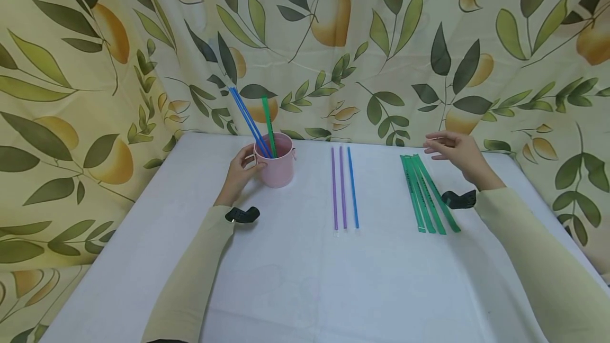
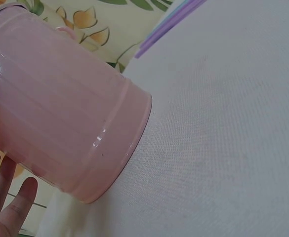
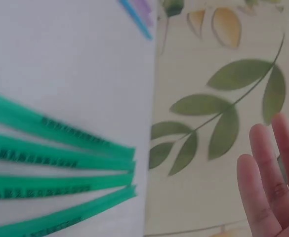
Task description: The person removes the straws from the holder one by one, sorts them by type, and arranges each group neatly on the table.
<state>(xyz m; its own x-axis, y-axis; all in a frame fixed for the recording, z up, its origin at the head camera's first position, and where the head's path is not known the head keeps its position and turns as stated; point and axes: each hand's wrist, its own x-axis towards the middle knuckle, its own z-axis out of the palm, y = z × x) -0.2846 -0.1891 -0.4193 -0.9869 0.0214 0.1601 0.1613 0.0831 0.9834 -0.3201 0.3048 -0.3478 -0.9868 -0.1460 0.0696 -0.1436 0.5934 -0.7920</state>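
Note:
My left hand [image 1: 240, 171] holds the side of a pink bucket [image 1: 277, 173], thumb at the front; some of its fingers [image 2: 23, 202] show beside the wall in the left wrist view. Two blue straws [image 1: 249, 120] and a green printed packet [image 1: 268, 123] lean out of the bucket. At the far right, my right hand [image 1: 455, 155] hovers near the far ends of several long, slim green packets [image 1: 424, 195] with black printing, lying fanned on the table. Its fingers [image 3: 272, 173] are relaxed and hold nothing.
Between the bucket and the green packets lie two purple straws [image 1: 342, 189] and one blue straw [image 1: 353, 189], side by side in clear wrappers. A white cloth covers the table [image 1: 305, 279]. Behind its far edge hangs a leaf-and-fruit patterned curtain [image 1: 305, 89].

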